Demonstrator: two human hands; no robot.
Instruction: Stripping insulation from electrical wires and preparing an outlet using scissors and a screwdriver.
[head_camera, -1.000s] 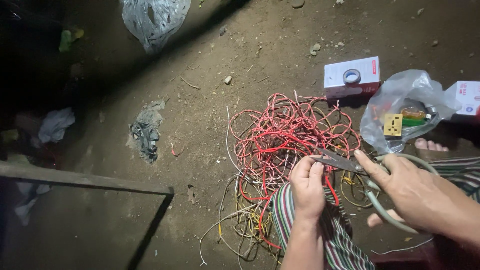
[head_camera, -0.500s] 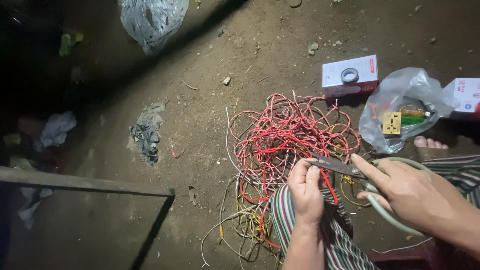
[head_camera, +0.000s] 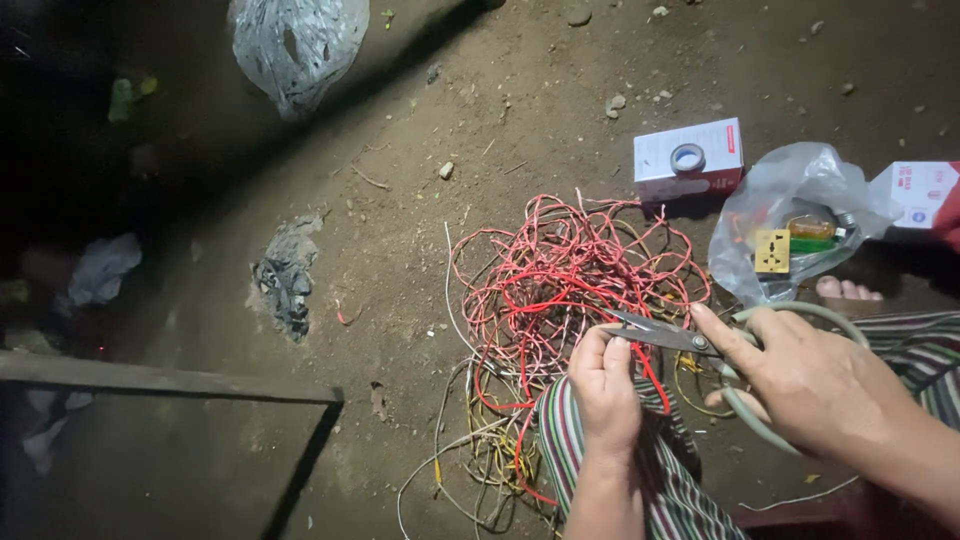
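Note:
A tangled heap of red and yellowish wire (head_camera: 565, 280) lies on the dirt floor in front of me. My left hand (head_camera: 606, 385) pinches a red wire strand that loops down past my striped cloth. My right hand (head_camera: 800, 375) grips pale-handled scissors (head_camera: 665, 333), index finger laid along them, blades pointing left at the pinched wire just above my left fingers.
A small white box with a tape roll on it (head_camera: 689, 158) and a clear plastic bag holding small fittings (head_camera: 790, 225) lie behind the wire. Another white box (head_camera: 920, 195) is at the far right. A crumpled plastic bag (head_camera: 296, 45) sits at the top. A wooden bar (head_camera: 170, 380) crosses lower left.
The hands and scissors have barely shifted; the blades stay at the red wire held in my left fingers. The view has drifted slightly.

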